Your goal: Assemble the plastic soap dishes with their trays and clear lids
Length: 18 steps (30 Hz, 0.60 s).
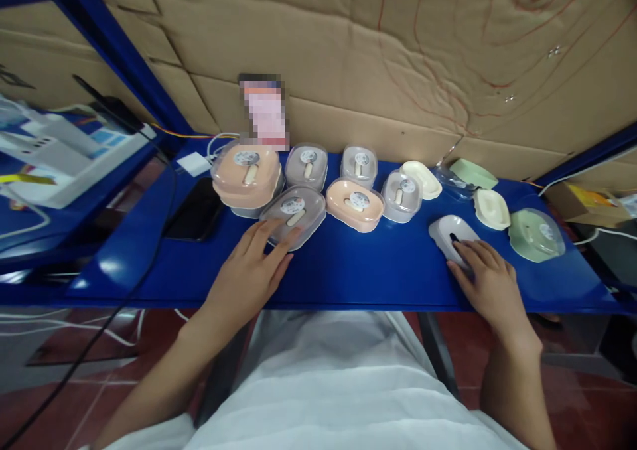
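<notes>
My left hand (251,264) lies over the near edge of a grey soap box (309,212) with a clear lid and a round label. Its fingers are spread and touch the lid, the thumb in front of the box. At the right, my right hand (490,277) holds the near side of a lidless pale grey soap dish (442,227), fingers on top and thumb at its left side. A dark slot or piece shows in the middle of this dish, partly under the fingertips. The dish rests on or just above the blue table (368,264).
Lidded boxes stand behind: stacked peach (233,184), grey (306,158), peach (338,204) and small grey (391,204). Cream dishes (492,210), a clear lid (452,183) and green boxes (527,234) lie right. A phone (196,208) and black cable (166,211) are left.
</notes>
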Tool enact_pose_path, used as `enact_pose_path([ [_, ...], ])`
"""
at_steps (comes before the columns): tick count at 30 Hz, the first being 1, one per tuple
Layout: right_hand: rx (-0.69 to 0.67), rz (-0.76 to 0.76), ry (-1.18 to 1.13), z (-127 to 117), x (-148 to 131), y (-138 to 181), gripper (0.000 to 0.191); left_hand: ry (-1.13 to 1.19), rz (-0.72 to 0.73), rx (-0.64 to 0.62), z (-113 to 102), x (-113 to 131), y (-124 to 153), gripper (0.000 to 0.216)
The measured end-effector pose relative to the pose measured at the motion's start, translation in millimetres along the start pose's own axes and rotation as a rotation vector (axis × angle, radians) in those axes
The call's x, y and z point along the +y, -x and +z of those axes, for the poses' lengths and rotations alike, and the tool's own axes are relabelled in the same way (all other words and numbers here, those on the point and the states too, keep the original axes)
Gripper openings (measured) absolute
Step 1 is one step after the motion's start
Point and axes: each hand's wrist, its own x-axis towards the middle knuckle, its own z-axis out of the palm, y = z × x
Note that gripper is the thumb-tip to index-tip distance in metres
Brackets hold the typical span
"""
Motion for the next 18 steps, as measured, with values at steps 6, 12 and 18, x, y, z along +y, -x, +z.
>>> enact_pose_path([
  [6,-0.155,-0.336,-0.24,-19.1,-45.5,3.7,0.046,0.039,0.006,-0.06,7.6,-5.3,-15.4,0.059],
  [12,-0.241,-0.577,-0.294,-18.5,-100.0,-25.1,0.048,0.06,0.107,-0.133,3.3,-1.5,-30.8,0.058],
  [18,-0.082,-0.716,-0.396,-16.4,-125.5,-46.7,0.051,0.192,0.241,-0.039,-1.6,24.4,-12.6,0.047],
])
